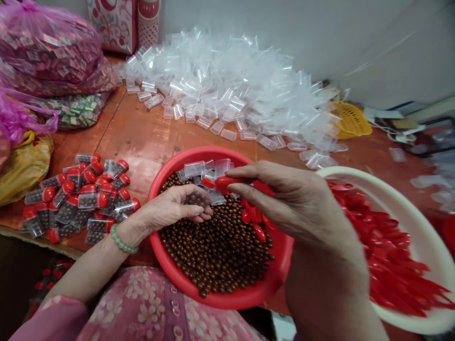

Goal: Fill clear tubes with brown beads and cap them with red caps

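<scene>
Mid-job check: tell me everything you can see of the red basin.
The red basin is round, smooth and plastic-looking, with a rolled-looking rim. It sits open side up on the wooden table. Glossy brown beads cover much of its floor, clear containers lie toward its far side and red caps toward its right. The left hand and right hand reach over it, hiding parts of its rim; whether either touches it is unclear.

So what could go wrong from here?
The clear plastic container in the left hand looks uncapped, so its dark round beads might spill. The red plastic cap pinched in the right hand could slip into the round red bowl. Clear containers with red caps near the edge of the brown table might fall.
</scene>
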Motion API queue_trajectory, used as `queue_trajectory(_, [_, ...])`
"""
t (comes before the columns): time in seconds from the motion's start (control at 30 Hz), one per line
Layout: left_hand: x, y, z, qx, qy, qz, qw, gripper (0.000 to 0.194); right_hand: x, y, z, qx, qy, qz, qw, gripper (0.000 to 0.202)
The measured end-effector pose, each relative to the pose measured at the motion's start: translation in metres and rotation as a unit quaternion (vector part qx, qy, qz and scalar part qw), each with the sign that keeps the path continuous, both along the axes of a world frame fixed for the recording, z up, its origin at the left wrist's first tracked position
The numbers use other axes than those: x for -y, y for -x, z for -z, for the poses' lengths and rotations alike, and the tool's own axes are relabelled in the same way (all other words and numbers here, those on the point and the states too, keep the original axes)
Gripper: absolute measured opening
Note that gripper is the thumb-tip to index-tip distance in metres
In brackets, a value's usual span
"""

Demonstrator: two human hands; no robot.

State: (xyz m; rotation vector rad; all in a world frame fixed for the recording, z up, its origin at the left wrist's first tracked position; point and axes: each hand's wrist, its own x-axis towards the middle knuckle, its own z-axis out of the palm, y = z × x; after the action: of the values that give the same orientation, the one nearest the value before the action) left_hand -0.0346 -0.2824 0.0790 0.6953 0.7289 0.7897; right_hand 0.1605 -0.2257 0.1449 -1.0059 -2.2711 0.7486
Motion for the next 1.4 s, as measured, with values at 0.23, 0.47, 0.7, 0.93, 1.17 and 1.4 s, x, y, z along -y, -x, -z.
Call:
queue_trajectory(0.23, [0.003, -0.001, 0.009, 0.044, -0.048, -0.040, 0.997, 0.032, 0.033, 0.023, 0.044, -0.196, 0.118, 0.129, 0.965, 0.015])
queue_trajectory(0.47, [0.000, -0.001, 0.007, 0.032, -0.053, -0.021, 0.998, 0.036, 0.037, 0.033, 0.050, -0.207, 0.111, 0.160, 0.959, 0.012])
queue_trajectory(0.7, [0.000, 0.000, 0.006, 0.062, 0.012, -0.024, 0.998, 0.039, 0.032, 0.031, 0.056, -0.116, 0.073, 0.143, 0.980, 0.012])
queue_trajectory(0.93, [-0.002, -0.001, 0.007, 0.126, 0.046, -0.046, 0.990, 0.035, 0.028, 0.026, 0.064, 0.044, -0.149, 0.002, 0.988, 0.069])
queue_trajectory(1.17, [-0.004, -0.002, 0.007, 0.134, 0.022, -0.067, 0.988, 0.034, 0.027, 0.037, 0.070, 0.097, -0.266, 0.051, 0.958, 0.057])
queue_trajectory(1.4, [-0.002, -0.002, 0.008, 0.130, 0.017, -0.055, 0.990, 0.034, 0.025, 0.037, 0.071, 0.057, -0.290, 0.038, 0.955, 0.051])
